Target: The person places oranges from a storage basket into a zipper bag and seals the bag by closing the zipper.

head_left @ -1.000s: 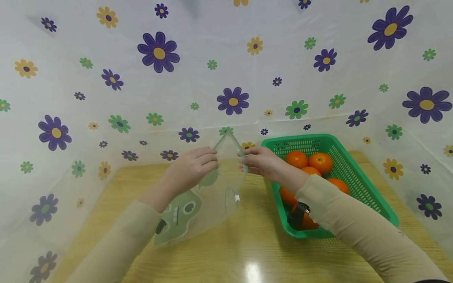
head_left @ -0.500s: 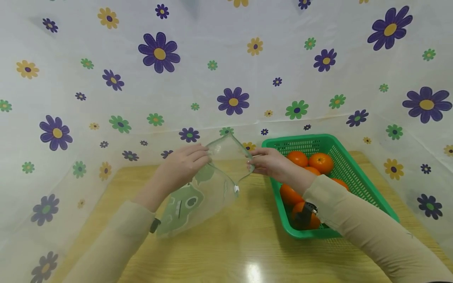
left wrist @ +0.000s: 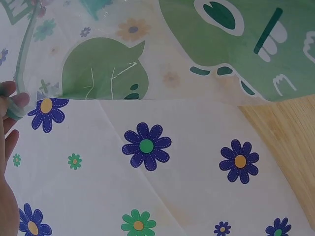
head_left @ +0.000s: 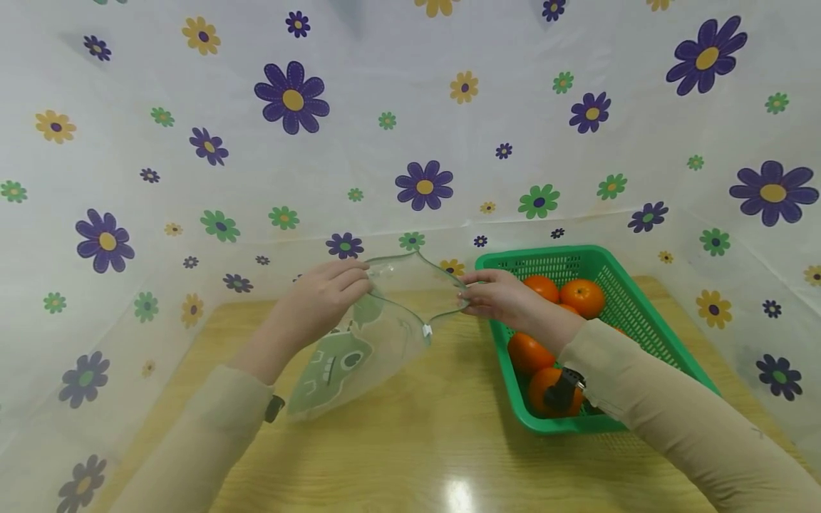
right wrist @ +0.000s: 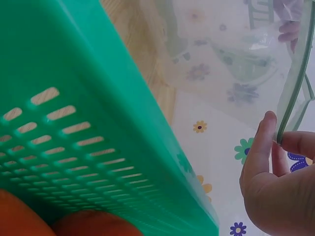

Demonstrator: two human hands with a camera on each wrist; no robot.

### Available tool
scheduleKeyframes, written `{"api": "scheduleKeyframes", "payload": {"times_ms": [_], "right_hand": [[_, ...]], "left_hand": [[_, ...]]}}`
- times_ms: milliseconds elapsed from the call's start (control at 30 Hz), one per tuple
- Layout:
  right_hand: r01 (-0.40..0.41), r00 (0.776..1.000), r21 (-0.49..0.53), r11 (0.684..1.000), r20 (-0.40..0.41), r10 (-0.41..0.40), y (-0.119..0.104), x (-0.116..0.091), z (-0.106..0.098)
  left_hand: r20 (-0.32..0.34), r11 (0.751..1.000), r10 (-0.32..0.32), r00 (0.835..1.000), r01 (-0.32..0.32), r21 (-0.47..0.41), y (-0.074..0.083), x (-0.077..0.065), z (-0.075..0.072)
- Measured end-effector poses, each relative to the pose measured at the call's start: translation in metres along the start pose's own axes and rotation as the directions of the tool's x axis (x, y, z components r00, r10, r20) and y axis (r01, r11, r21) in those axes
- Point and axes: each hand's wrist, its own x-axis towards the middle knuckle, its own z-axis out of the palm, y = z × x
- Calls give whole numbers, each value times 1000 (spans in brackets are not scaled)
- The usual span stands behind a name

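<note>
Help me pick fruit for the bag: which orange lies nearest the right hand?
The orange at the basket's far left corner, just behind the right hand; the rest lie further right or nearer the person.

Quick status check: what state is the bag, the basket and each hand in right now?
Zip bag: mouth pulled open, lower end on the table.
Green basket: upright, holding oranges.
Left hand: pinching the bag's rim.
Right hand: pinching the opposite rim.

Pale wooden table (head_left: 410, 442) with a light glare, white flower-printed sheet (head_left: 410, 107) behind and beside
</note>
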Motion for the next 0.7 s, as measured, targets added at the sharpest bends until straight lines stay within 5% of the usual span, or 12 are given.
{"api": "scheduleKeyframes", "payload": {"times_ms": [467,700], "right_hand": [[4,1000,-39,999,-11,-4,5,-1,-6],[10,1000,-65,998,-17,-11,6,-1,-5]], "left_hand": [[3,1000,4,1000,-4,5,1,1,-4],[-75,999,35,997,-38,-38,4,9,1]]}}
